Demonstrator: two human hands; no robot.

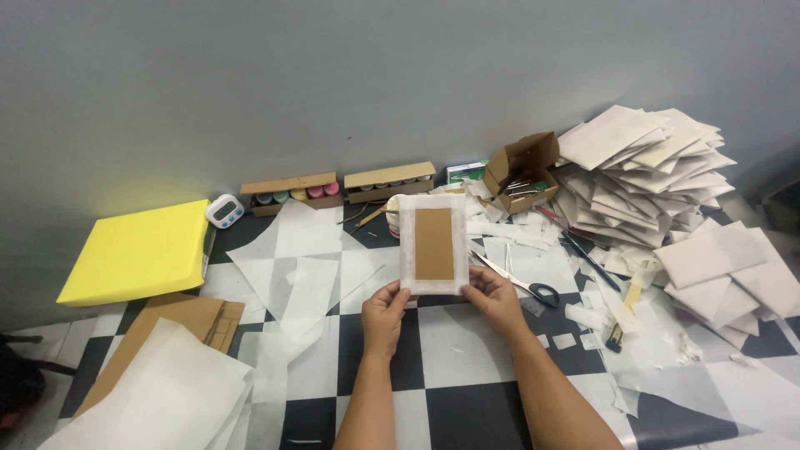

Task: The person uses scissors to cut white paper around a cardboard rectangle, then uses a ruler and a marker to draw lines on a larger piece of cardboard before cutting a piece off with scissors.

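Both my hands hold up a flat card wrapped in white paper (433, 243), with a bare brown cardboard rectangle showing in its middle. My left hand (385, 310) pinches the lower left corner. My right hand (493, 296) pinches the lower right corner. The piece stands upright above the black and white checkered floor (454, 350), its brown side facing me.
Loose white paper sheets (292, 267) lie to the left, with brown cardboard (179, 321) and a yellow block (137, 250). Scissors (525, 285) and paper scraps lie right of my hands. A heap of wrapped white pieces (646, 171) rises far right. Small boxes and a timer (224, 211) line the wall.
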